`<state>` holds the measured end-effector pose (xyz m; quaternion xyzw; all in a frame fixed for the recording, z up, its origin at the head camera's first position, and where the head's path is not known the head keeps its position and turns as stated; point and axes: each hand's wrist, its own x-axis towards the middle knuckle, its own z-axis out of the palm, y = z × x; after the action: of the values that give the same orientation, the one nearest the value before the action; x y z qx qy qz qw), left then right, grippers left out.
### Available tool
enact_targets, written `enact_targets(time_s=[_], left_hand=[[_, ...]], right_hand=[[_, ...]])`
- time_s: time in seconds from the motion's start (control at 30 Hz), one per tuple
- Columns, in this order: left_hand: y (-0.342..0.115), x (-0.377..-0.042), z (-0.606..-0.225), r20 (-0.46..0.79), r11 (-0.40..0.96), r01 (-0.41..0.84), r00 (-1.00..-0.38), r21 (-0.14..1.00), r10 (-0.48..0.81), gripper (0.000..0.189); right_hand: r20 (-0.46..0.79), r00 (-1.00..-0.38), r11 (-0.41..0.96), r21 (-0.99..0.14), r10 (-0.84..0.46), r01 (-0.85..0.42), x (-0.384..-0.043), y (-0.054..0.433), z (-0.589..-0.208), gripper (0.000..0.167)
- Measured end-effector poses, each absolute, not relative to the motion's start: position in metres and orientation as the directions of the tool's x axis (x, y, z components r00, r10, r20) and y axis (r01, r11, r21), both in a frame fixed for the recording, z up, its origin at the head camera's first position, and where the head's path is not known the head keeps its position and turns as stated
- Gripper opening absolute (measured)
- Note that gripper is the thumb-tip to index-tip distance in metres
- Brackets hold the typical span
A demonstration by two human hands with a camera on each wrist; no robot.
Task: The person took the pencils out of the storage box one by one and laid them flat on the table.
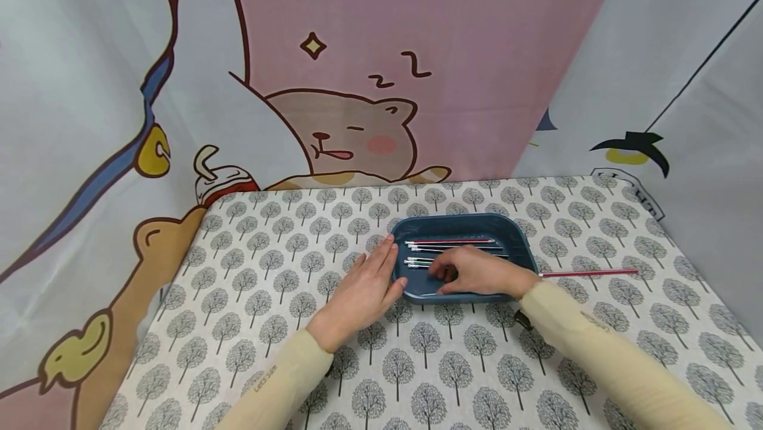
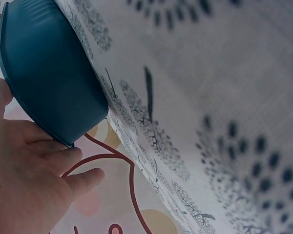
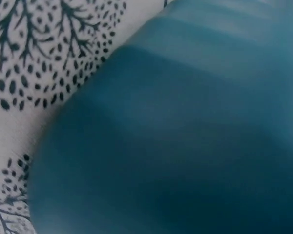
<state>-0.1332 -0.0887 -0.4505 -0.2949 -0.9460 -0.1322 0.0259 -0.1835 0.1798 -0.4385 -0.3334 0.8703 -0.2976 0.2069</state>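
Observation:
A dark blue tray (image 1: 465, 219) holds several thin, pale-ended sticks that look like pen refills (image 1: 420, 262); a red one (image 1: 453, 241) lies farthest back. My left hand (image 1: 369, 284) rests against the tray's left rim with fingers extended, and the left wrist view shows these fingers (image 2: 63, 161) along the tray's edge (image 2: 53, 68). My right hand (image 1: 477, 271) reaches into the tray over the sticks with bent fingers. Whether it pinches one is hidden. Only the tray's blurred outer wall (image 3: 176, 136) appears in the right wrist view.
Right of the tray, another red stick (image 1: 587, 273) lies on the tree-patterned tablecloth (image 1: 393, 364). A cartoon-printed curtain (image 1: 477, 52) hangs behind the table and along both sides. A dark strap piece (image 1: 523, 319) shows under the right wrist.

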Motion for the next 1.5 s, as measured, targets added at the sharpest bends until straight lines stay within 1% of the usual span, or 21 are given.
enact_targets(time_s=[0.17,0.5,0.63,0.83,1.13,1.5], left_hand=[[-0.088,-0.134,-0.45,0.129,0.788,0.567,-0.823,0.239,0.553,0.07],[-0.087,-0.135,-0.45,0.132,0.785,0.569,-0.822,0.245,0.554,0.07],[-0.087,-0.135,-0.45,0.126,0.785,0.566,-0.823,0.25,0.554,0.07],[-0.087,-0.133,-0.45,0.13,0.787,0.563,-0.825,0.25,0.55,0.069],[-0.088,-0.133,-0.45,0.123,0.792,0.556,-0.83,0.252,0.543,0.07],[-0.088,-0.132,-0.45,0.128,0.791,0.559,-0.829,0.251,0.545,0.07]], right_hand=[[-0.187,-0.685,0.608,-0.656,-0.705,-0.447,-0.185,0.181,-0.442,0.032],[-0.17,-0.642,0.605,-0.575,-0.747,-0.552,-0.189,0.181,-0.446,0.029],[-0.154,-0.629,0.592,-0.558,-0.762,-0.581,-0.19,0.181,-0.446,0.025],[-0.149,-0.635,0.588,-0.575,-0.758,-0.568,-0.189,0.182,-0.447,0.018],[-0.126,-0.626,0.561,-0.601,-0.77,-0.569,-0.191,0.185,-0.45,0.016],[-0.043,-0.645,0.533,-0.606,-0.763,-0.59,-0.188,0.191,-0.445,0.013]])
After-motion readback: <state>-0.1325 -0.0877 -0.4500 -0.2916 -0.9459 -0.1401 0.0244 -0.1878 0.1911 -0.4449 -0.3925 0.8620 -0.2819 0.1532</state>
